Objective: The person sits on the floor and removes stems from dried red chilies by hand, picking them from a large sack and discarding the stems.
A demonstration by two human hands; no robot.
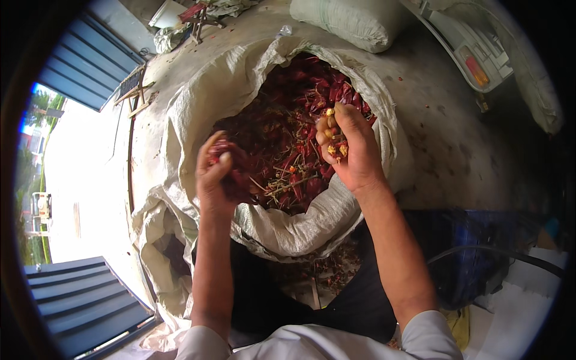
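Note:
Between my knees stands a white woven sack [288,231] with its rim rolled outward. Dried red chili peppers [310,78] fill it, mixed with stems and loose bits. At the left side of the opening, my left hand [216,173] is curled around a bunch of dark red chilies [231,157], slightly blurred. My right hand [353,139] is raised over the right part of the sack. Its fingers are closed on small yellowish chili stem caps [337,150], and one cap shows by the thumb tip.
A second woven sack [166,270] leans at the left. Beyond are a full white sack [346,22], a plastic bottle [285,30] and a small folding stool [135,92]. A vehicle's tail light [474,67] sits upper right; a blue crate [468,256] stands lower right.

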